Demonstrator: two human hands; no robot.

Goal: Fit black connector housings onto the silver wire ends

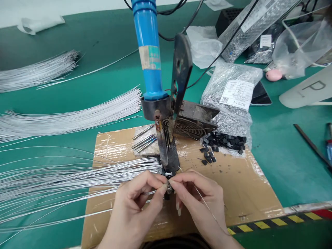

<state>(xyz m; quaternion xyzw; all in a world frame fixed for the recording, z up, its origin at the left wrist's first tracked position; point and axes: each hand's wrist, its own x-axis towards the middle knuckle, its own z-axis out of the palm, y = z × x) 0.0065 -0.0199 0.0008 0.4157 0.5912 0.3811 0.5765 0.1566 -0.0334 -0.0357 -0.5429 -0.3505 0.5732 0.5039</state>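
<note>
My left hand (138,199) pinches a thin silver wire (77,180) near its end, just below the tip of a blue-handled soldering iron (150,55) that stands in a dark metal holder (166,138). My right hand (197,193) is closed in a pinch on a small dark part (169,188) and a fine wire strand that trails past my wrist. Both pinches meet at the iron's tip. A fan of silver wires lies to the left of my left hand on a taped cardboard sheet (233,186).
More wire bundles (72,117) lie on the green table at left. A pile of small black parts (224,141) sits right of the holder by a bubble-wrap bag (230,100). Plastic bags, cables and a phone (260,95) crowd the back right. Yellow-black tape (272,223) marks the front edge.
</note>
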